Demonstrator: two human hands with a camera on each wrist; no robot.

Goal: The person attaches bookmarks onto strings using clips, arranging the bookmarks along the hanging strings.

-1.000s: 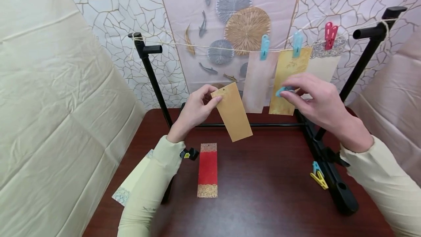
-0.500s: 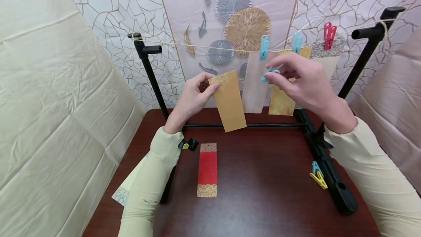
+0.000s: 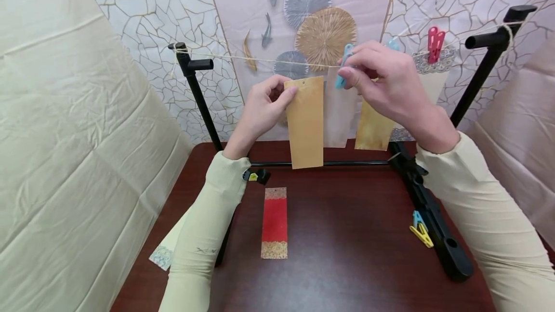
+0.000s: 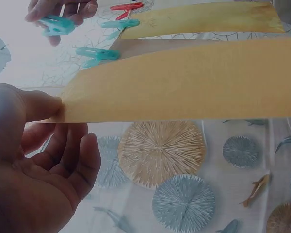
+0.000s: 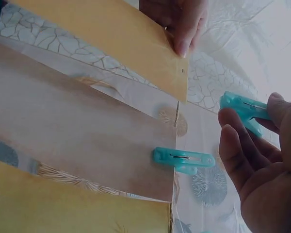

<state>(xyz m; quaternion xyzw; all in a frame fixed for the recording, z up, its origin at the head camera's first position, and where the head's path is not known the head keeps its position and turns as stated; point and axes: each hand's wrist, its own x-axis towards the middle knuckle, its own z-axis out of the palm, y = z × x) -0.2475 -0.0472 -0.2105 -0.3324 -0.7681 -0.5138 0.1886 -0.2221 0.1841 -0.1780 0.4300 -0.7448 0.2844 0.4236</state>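
Right grip (image 3: 388, 81) on peg (image 5: 234, 101), yellow card (image 3: 374, 128) behind

We see an indoor tabletop set-up, screened off, though whether in a home or a studio we cannot tell: patterned backdrop (image 3: 152, 11) behind the fingers (image 3: 368, 55), creased beige cloth (image 3: 82, 158) to their left, dark red-brown table (image 3: 347, 235) below them.
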